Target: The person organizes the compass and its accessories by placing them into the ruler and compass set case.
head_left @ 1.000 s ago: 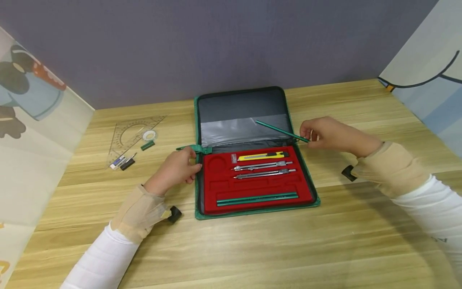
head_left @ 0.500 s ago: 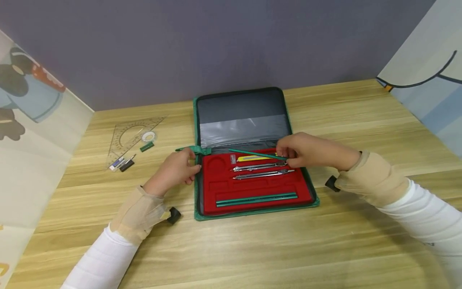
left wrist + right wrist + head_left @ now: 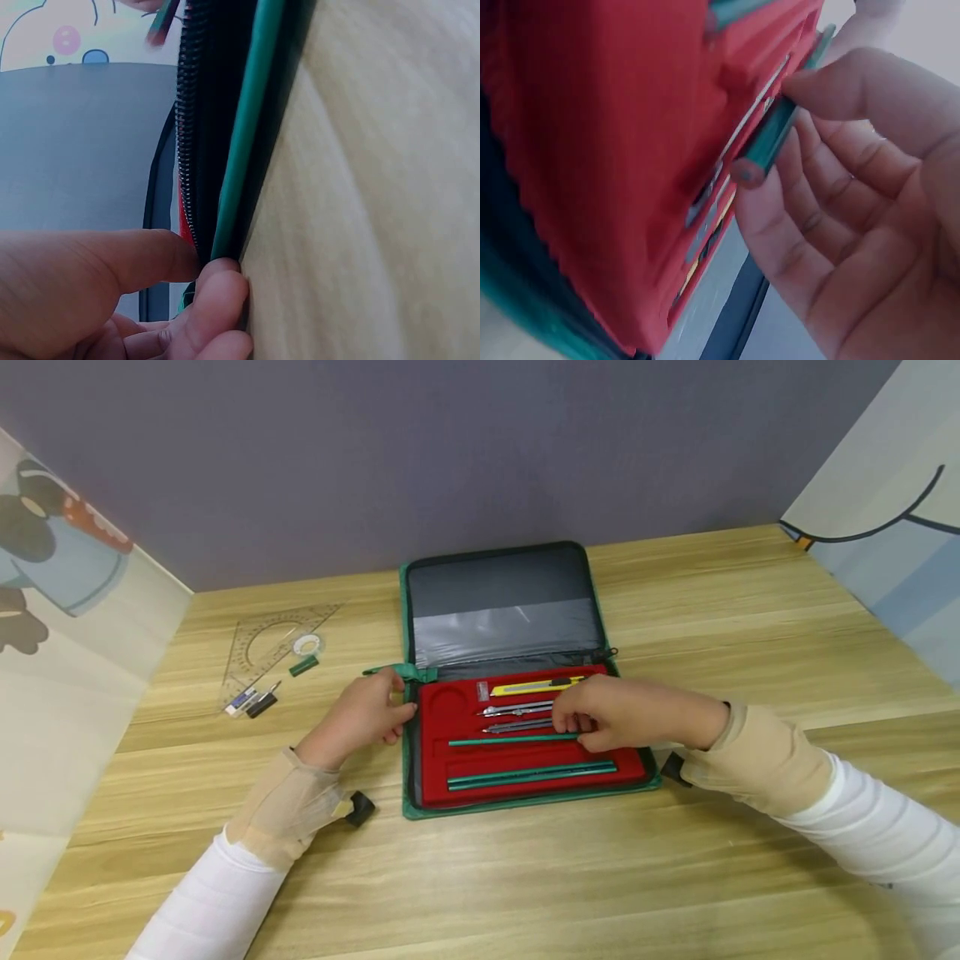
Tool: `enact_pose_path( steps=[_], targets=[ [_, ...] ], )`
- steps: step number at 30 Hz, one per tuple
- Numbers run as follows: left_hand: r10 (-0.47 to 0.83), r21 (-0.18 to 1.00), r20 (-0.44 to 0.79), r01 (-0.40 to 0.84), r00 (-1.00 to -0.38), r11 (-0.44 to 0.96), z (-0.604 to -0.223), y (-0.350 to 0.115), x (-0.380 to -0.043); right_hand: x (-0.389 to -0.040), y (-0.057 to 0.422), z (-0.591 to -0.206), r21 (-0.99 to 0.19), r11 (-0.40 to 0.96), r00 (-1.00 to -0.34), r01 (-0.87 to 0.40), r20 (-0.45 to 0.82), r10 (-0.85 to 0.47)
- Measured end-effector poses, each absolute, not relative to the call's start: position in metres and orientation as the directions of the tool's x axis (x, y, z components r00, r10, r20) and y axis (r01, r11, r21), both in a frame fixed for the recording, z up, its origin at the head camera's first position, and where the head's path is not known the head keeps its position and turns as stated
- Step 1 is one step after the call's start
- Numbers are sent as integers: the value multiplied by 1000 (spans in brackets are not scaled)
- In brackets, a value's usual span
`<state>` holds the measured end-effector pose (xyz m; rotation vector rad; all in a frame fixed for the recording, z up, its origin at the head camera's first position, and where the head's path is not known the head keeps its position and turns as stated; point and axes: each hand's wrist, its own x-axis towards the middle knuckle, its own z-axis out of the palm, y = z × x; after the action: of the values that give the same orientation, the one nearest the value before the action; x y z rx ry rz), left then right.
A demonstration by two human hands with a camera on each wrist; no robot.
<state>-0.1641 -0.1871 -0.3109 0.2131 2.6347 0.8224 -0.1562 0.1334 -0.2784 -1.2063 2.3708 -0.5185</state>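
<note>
A green zip case [image 3: 408, 814] lies unfolded on the table, its red insert [image 3: 432, 772] toward me. My left hand [image 3: 363, 714] grips the case's left edge; in the left wrist view the thumb is at the zip and fingers lie around the green edge [image 3: 247, 120]. Above the insert's middle, my right hand [image 3: 626, 714] pinches a green pencil [image 3: 510, 741] between thumb and fingers. The right wrist view shows its blunt end [image 3: 748, 172]. More green pencils [image 3: 532, 774] lie in the front slot. Behind my right fingers sit metal compasses [image 3: 517, 725], partly hidden.
A yellow utility knife [image 3: 521, 688] and a small clear box [image 3: 482, 692] sit in the insert's back row. On the table to the left are a clear set square [image 3: 238, 647], a white tape roll [image 3: 306, 645], a green piece [image 3: 303, 666] and an eraser [image 3: 242, 699].
My right hand has carried the green pencil from beyond the case's right side, leftward and nearer, to above the insert's middle. The left hand has stayed at the case's edge.
</note>
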Motion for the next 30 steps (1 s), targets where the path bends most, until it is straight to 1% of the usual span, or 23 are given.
enact_pose_path(
  steps=[6,14,22,30],
  targets=[
    [250,567,-298,40,-921,823,-312,-187,-164,-151,130,-282,-528,550,-509,-648,-237,-827],
    [257,575,-295,44,-920,817,-312,-188,-164,-148,129,-285,-511,528,-492,-678,-218,-843],
    [258,572,-296,45,-920,819,-311,-188,-164,-147,129,-286,-518,504,-469,-691,-209,-858],
    [257,571,-295,46,-920,819,-311,-187,-164,-144,130,-284,-499,522,-479,-692,-224,-849]
  ],
)
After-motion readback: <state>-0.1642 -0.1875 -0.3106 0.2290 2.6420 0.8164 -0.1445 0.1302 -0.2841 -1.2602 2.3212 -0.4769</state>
